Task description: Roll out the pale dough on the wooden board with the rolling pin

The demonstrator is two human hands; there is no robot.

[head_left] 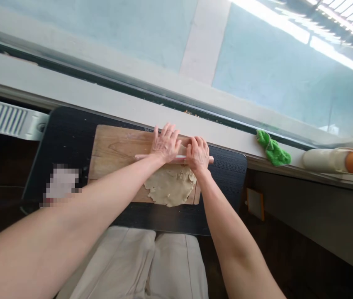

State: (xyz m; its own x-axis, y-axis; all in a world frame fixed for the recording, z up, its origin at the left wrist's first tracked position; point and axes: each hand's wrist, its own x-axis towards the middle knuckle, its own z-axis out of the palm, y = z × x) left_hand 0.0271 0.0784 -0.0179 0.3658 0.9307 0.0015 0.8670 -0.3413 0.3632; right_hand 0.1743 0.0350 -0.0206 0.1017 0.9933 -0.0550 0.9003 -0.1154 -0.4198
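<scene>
A thin rolling pin (181, 159) lies crosswise over a wooden board (117, 143). My left hand (165, 144) rests palm down on the pin, its fingers stretched out and spread past it. Close beside it, my right hand (198, 153) has its fingers bent over the pin near the right end. Under and in front of the pin lies a flattened, grey-beige sheet (170, 187) with a ragged edge; whether it is dough or clay I cannot tell. More of the pale sheet shows between my hands.
The board lies on a black table (226, 174) against a white window sill (117, 101). A green cloth (272, 147) and a white bottle with an orange part (325, 160) are on the sill at right. A radiator (8, 118) stands at left. A blurred patch (61, 182) covers something on the table.
</scene>
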